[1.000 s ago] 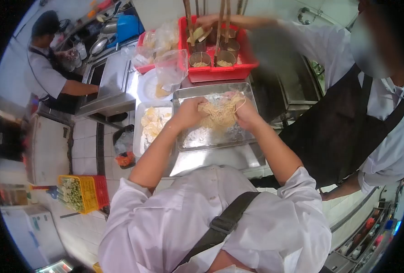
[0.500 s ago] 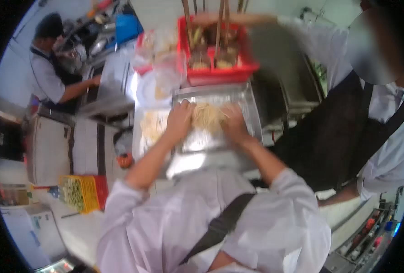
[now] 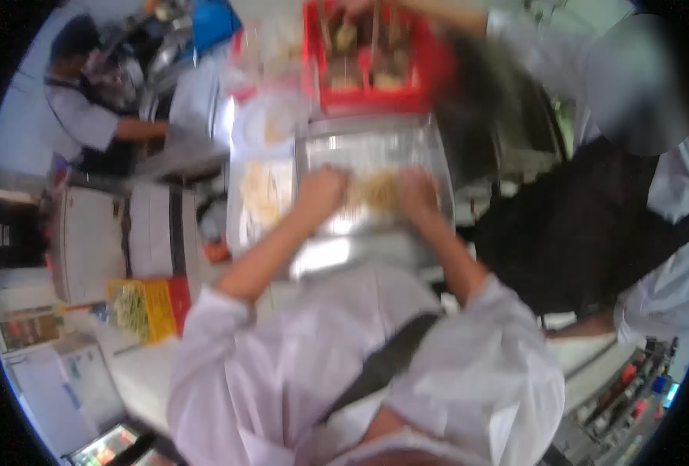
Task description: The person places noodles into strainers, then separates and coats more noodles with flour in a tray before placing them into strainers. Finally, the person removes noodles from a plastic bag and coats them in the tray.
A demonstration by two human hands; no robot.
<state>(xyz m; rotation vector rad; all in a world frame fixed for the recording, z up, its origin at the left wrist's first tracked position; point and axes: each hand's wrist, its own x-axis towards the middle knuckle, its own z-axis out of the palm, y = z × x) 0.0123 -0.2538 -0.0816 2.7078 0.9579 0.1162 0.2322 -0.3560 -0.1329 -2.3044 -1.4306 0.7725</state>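
A clump of pale yellow noodles [image 3: 377,191] lies between my two hands over a shallow metal tray [image 3: 371,147]. My left hand [image 3: 323,191] is curled closed at the clump's left side. On the other side my right hand [image 3: 419,193] also has its fingers curled in against the noodles. Motion blur and the backs of the hands hide the fingertips. To the left of the tray, more pale yellow strips or pieces [image 3: 260,190] lie on a white surface.
Beyond the tray stands a red basket [image 3: 375,99] holding food and upright sticks. A co-worker's arm [image 3: 445,12] reaches over it from the right. Another person [image 3: 88,109] works at the left counter. A yellow crate [image 3: 158,311] sits at lower left.
The view has shifted, with the basket now higher in the picture. My hands and the noodles have moved slightly right within the tray. The co-worker's arm is still over the basket.
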